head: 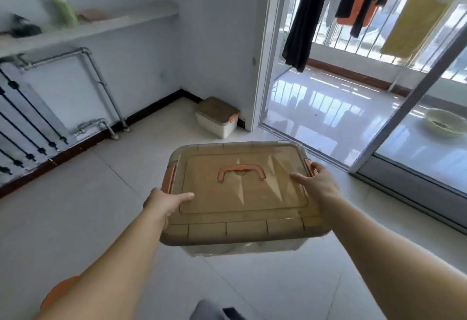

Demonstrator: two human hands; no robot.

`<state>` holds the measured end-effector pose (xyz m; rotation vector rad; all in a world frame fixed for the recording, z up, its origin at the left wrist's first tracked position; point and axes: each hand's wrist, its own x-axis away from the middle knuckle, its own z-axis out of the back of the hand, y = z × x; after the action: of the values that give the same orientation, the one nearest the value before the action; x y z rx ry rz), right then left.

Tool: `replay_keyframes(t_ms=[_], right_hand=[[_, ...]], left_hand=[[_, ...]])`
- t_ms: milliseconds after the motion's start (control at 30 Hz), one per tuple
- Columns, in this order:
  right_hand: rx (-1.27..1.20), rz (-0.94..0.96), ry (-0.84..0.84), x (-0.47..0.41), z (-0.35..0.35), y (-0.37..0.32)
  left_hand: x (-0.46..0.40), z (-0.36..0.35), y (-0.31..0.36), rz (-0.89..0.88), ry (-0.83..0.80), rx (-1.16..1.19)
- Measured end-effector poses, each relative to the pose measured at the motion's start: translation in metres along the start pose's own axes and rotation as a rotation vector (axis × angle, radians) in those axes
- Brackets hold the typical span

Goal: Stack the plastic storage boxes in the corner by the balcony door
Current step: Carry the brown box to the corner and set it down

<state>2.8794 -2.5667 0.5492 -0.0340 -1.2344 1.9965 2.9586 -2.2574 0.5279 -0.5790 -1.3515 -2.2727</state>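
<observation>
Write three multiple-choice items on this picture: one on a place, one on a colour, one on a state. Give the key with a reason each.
1. Where does the small storage box stand?
A. on the shelf
B. on the floor in the corner beside the door frame
C. out on the balcony

2. What colour is the handle on the large box's lid?
A. orange
B. blue
C. white

3. How is the large box held?
A. by the handle, one hand
B. resting on the floor
C. by its two ends, off the floor

Key: 1 B, it sits against the wall by the frame; 2 A, matching the side latches; 3 C, left hand and right hand grip opposite ends.
</observation>
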Motion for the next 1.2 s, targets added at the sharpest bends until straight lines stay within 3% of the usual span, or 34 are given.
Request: replay_keyframes(t_ms=[567, 900, 1200], right_hand=[[-0.145, -0.153, 0.039, -0.319, -0.196, -0.208], [-0.142, -0.232, 0.083, -0.550, -0.269, -0.297], [-0.127, -0.390, 0.114, -0.690, -0.322, -0.352]], left_hand=[[-0.388, 0.034, 0.241, -0.054, 0.022, -0.111], [-0.614, -0.019, 0.382, -0.043, -0.047, -0.150], [-0.789, -0.062, 0.481, -0.048, -0.162, -0.233]])
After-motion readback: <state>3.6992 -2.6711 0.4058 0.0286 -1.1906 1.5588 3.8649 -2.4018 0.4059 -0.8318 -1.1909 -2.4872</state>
